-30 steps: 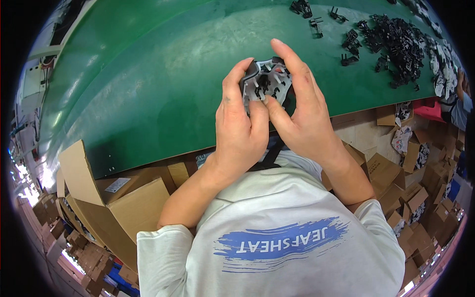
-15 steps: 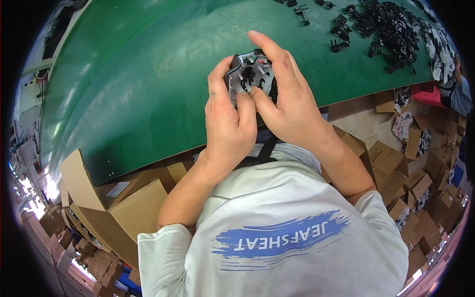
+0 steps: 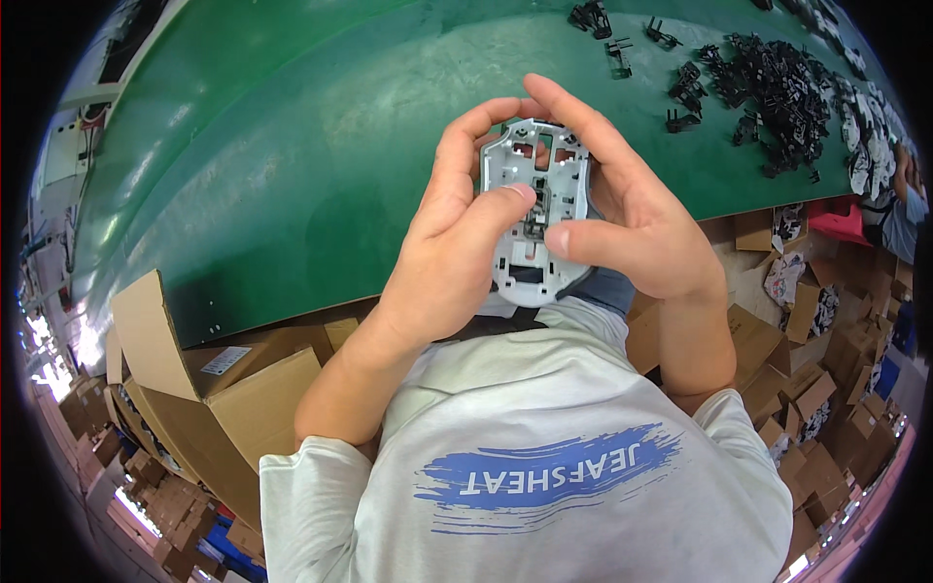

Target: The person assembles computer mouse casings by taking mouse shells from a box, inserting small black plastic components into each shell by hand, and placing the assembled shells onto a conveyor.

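Observation:
In front of my body I hold up a light grey plastic shell [image 3: 510,255], shaped like a computer mouse housing, with a dark rim and several cut-outs. A small black plastic part [image 3: 535,225] sits in the middle of its face. My left hand [image 3: 449,223] grips the shell's left side, its thumb tip pressed on or beside the black part. Around the right side curls my right hand [image 3: 637,219], its thumb lying across the shell just below the other thumb. The fingers behind the shell are partly hidden.
Loose black plastic parts [image 3: 777,102] lie heaped at the far right of the green table [image 3: 253,175], beside a row of white parts [image 3: 865,136]. Open cardboard boxes stand below the table edge, left [image 3: 262,398] and right [image 3: 753,340]. Another person [image 3: 909,199] is at the right rim.
The shell has tilted so that its long, cut-out face now shows, and it has come slightly right and nearer my body. Both thumbs have moved onto that face.

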### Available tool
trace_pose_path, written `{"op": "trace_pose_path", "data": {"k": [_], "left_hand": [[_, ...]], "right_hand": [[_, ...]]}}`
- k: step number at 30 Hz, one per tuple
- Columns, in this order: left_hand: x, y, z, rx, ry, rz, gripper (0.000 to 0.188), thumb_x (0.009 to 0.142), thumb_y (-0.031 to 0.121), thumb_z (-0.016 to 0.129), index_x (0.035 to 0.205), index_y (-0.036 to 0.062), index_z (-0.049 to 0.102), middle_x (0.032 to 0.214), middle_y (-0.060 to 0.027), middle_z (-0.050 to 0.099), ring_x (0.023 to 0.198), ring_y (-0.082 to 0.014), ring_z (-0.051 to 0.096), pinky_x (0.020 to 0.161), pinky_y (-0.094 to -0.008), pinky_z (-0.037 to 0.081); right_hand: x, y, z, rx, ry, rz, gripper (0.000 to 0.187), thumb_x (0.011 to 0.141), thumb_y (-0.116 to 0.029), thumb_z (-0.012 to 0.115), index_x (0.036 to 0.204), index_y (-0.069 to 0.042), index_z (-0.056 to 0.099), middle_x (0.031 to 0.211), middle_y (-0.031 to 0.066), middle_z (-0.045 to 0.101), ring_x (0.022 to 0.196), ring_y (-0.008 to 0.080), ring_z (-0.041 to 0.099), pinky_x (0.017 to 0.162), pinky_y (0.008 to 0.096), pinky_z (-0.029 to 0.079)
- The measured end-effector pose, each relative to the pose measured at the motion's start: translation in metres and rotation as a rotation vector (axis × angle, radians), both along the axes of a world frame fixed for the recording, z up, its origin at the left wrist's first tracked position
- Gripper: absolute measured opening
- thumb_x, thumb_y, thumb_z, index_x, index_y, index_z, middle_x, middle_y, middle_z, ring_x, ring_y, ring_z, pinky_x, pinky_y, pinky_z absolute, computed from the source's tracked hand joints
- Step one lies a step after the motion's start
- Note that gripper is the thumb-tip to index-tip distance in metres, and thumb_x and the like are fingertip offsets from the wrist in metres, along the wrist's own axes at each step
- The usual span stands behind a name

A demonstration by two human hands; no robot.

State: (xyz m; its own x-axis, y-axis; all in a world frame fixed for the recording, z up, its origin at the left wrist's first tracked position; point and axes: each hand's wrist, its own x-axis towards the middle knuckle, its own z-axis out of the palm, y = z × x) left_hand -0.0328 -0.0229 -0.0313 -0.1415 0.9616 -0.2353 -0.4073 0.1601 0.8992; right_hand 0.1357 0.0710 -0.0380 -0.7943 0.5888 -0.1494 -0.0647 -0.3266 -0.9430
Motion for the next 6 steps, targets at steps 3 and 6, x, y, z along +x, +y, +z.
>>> {"op": "trace_pose_path", "data": {"k": [3, 6], "left_hand": [[-0.0013, 0.0008, 0.0058, -0.061, -0.129, -0.011, 0.057, 0.103, 0.013, 0.050, 0.157, 0.0009, 0.038, 0.147, -0.0122, 0.049, 0.131, -0.0190, 0.054, 0.114, -0.0352, 0.043], [-0.0036, 0.0002, 0.0095, -0.070, -0.203, -0.004, 0.056, 0.105, 0.015, 0.051, 0.158, 0.0030, 0.037, 0.148, -0.0104, 0.049, 0.132, -0.0181, 0.053, 0.114, -0.0348, 0.043]], "right_hand": [[-0.0002, -0.0016, 0.0033, -0.054, 0.082, 0.016, 0.105, 0.082, -0.008, 0.074, 0.171, 0.003, 0.020, 0.167, 0.0177, 0.035, 0.150, 0.0266, 0.044, 0.126, 0.0402, 0.031], [0.0013, -0.0010, 0.0027, -0.144, 0.180, 0.029, 0.108, 0.083, -0.017, 0.076, 0.171, 0.003, 0.017, 0.169, 0.0187, 0.032, 0.155, 0.0290, 0.039, 0.129, 0.0408, 0.026]]}}
